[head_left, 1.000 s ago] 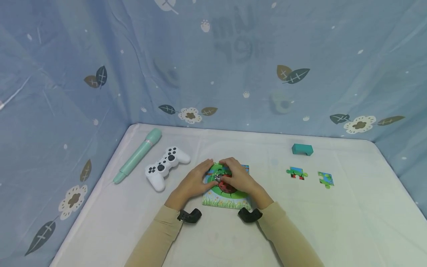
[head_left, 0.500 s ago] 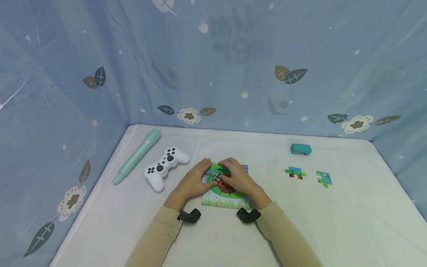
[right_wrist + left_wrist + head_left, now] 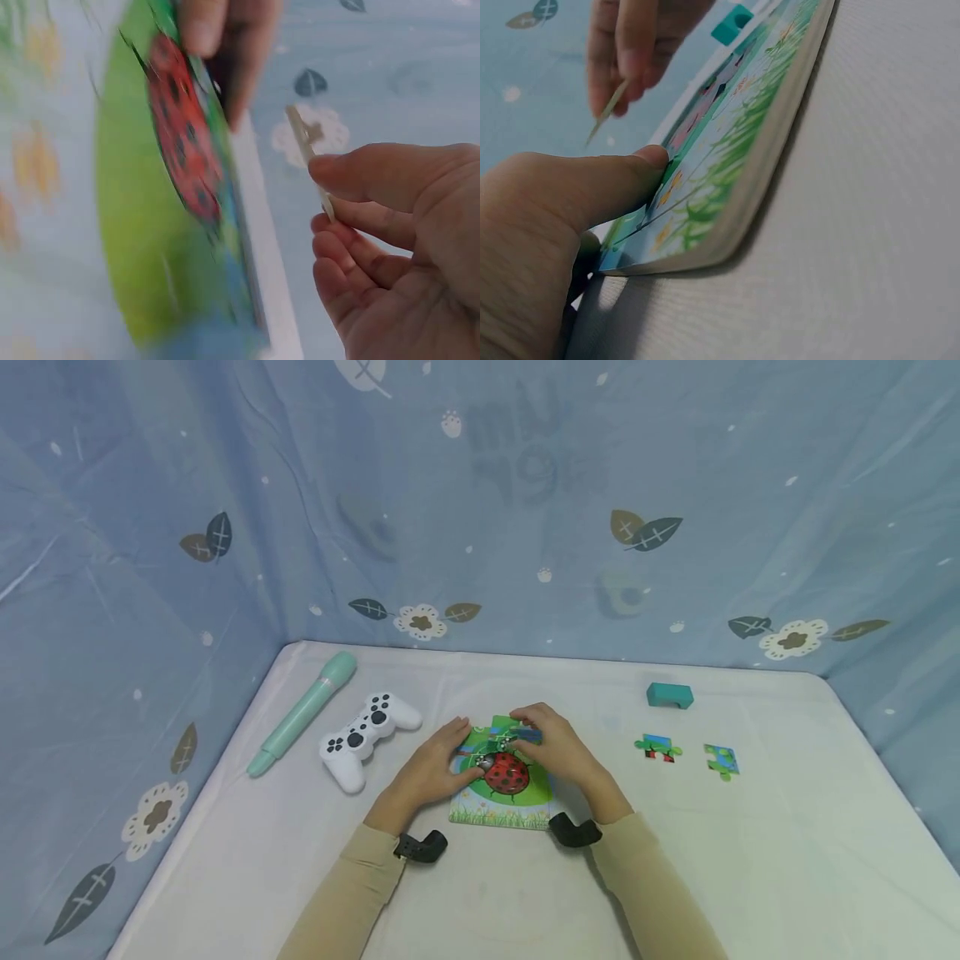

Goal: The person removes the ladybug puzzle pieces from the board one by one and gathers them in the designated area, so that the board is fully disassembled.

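A ladybug puzzle board [image 3: 498,817] lies on the white table. My left hand [image 3: 429,774] grips its left side in the head view; in the left wrist view the thumb [image 3: 622,180] presses on the board's face, the other fingers mostly hidden at the edge. My right hand [image 3: 561,750] pinches a thin jigsaw piece [image 3: 301,135] between thumb and fingers, raised off the board near its top right. In the head view the held piece [image 3: 502,725] shows green, partly covered by the fingers. The red ladybug [image 3: 506,773] is uncovered on the board.
Two loose jigsaw pieces, one [image 3: 658,747] nearer and one [image 3: 722,762] farther right, lie right of the board. A teal bridge-shaped block [image 3: 670,695] sits behind them. To the left are a white game controller [image 3: 363,737] and a mint-green wand [image 3: 303,714] with a thicker end.
My right hand has moved from the board's face up and to the right, lifting a jigsaw piece and uncovering the ladybug. My left hand stays at the board's left side.
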Available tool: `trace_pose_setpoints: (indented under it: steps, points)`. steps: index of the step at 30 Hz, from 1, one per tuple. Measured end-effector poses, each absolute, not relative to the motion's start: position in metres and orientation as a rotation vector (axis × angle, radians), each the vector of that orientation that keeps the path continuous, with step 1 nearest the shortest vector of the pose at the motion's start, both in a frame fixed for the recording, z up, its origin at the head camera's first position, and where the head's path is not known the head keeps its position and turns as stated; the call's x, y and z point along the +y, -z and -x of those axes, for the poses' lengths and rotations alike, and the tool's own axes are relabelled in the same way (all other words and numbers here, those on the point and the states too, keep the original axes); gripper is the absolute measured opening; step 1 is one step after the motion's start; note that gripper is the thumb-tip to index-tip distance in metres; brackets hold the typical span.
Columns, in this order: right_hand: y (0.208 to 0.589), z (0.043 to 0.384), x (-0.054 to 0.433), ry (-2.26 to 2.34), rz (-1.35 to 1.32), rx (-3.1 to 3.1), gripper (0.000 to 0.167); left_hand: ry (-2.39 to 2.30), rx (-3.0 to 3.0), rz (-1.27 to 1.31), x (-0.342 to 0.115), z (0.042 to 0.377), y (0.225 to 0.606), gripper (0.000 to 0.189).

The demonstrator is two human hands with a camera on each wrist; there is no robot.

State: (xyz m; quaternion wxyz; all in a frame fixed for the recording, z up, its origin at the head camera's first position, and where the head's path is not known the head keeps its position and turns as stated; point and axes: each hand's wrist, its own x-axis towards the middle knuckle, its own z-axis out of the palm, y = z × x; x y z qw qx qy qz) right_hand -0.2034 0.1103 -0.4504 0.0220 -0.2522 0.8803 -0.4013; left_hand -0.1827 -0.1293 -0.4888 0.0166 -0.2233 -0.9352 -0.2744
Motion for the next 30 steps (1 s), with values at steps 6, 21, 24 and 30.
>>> trace_pose_setpoints:
  steps: [6, 21, 24, 30]
  points:
    - [0.452, 0.202, 0.151, 1.226, 0.694, 2.794, 0.043, 0.833, -2.930, 0.700, -0.128, 0.183, 0.492, 0.081]
    - [0.466, 0.195, 0.236, 1.104, 0.560, 2.851, 0.043, 0.832, -2.964, 0.665, -0.130, 0.180, 0.491, 0.081]
    - [0.468, 0.197, 0.238, 1.044, 0.571, 2.870, 0.041, 0.827, -2.963, 0.663, -0.130, 0.181, 0.490, 0.081]
    - [0.474, 0.200, 0.240, 0.978, 0.590, 2.909, 0.039, 0.843, -2.925, 0.693, -0.130, 0.182, 0.489, 0.079]
